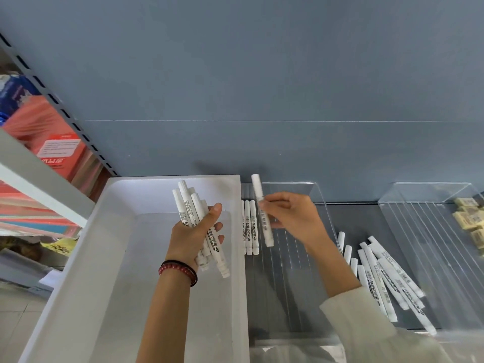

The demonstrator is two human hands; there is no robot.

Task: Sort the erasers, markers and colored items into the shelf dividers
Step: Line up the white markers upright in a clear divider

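- Now, the right hand (293, 218) pinches one marker (258, 189), thumb and fingers closed round its middle. It hovers over the clear divider (288, 279) near the shelf's back edge.
- That marker's long axis runs front to back, tipped a little. It is nearly parallel to the row (252, 226) of three lying along the divider's left wall, just left of it.
- My call on the move to come: lower it beside that row on the same heading. The right hand is the nearer one.
- The left hand (191, 237) grips a bundle (187, 205) of markers, fingers wrapped round them, above the white bin (146, 195). The bin sits against the divider's left side.
- A loose pile (379, 279) of markers lies criss-crossed on the shelf, right of the divider.
- Erasers (468, 218) sit in the far divider (419, 231), by the shelf's right edge.
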